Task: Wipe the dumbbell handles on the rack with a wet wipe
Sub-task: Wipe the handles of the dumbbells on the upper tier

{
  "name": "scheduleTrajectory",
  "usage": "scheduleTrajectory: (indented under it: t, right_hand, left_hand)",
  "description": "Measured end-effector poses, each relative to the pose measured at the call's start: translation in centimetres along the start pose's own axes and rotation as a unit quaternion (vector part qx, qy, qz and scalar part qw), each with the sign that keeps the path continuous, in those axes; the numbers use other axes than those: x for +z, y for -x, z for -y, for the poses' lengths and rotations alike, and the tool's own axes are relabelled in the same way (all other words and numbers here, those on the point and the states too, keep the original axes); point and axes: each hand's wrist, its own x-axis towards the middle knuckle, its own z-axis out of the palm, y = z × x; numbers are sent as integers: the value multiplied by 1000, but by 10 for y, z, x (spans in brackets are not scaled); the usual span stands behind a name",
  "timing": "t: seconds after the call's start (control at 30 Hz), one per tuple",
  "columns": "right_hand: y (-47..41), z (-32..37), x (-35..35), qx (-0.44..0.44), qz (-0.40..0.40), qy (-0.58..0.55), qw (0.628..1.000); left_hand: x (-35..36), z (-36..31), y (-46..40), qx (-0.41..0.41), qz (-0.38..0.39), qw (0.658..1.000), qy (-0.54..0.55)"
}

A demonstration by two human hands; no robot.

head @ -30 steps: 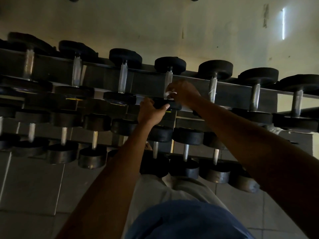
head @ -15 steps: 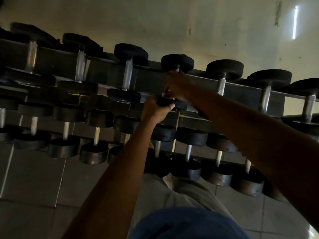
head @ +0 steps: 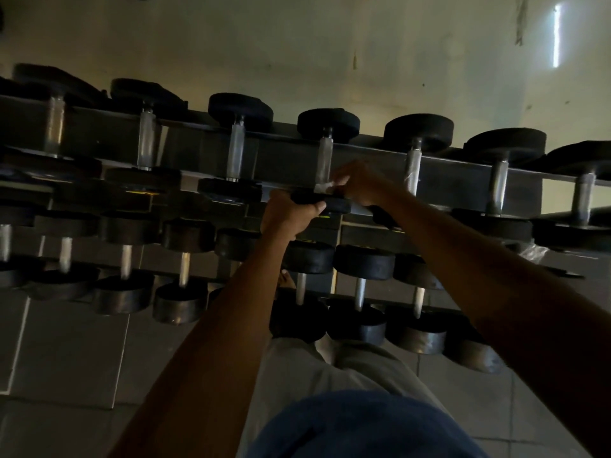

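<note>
1. Progress: mid-task, by the look of it. Right hand (head: 358,186) pinches wet wipe (head: 323,187) at the near end of one handle (head: 325,158) on the top row; the other handles show no wipe.
2. Left hand (head: 286,218) curls round that dumbbell's near weight (head: 320,203), steadying it.
3. Setting: dim room w/ pale wall (head: 330,54), tiled floor (head: 66,352), two-tier rack (head: 463,175).

I stand in a dim gym weight room: a two-tier steel rack (head: 463,180) of black rubber-ended dumbbells (head: 327,150) against a plain wall (head: 330,44), tiled floor (head: 66,358) below.
</note>
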Motion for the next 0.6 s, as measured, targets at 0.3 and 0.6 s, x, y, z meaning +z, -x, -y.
scheduleTrajectory:
  t: [0.3, 0.6]
  right_hand:
    - [-2, -19, 18, 46, 3, -43, 998]
    - [0, 5, 22, 54, -98, -171, 979]
  left_hand:
    - [-7, -14, -4, -19, 2, 996, -85]
    - [-10, -15, -1, -28, 7, 997, -72]
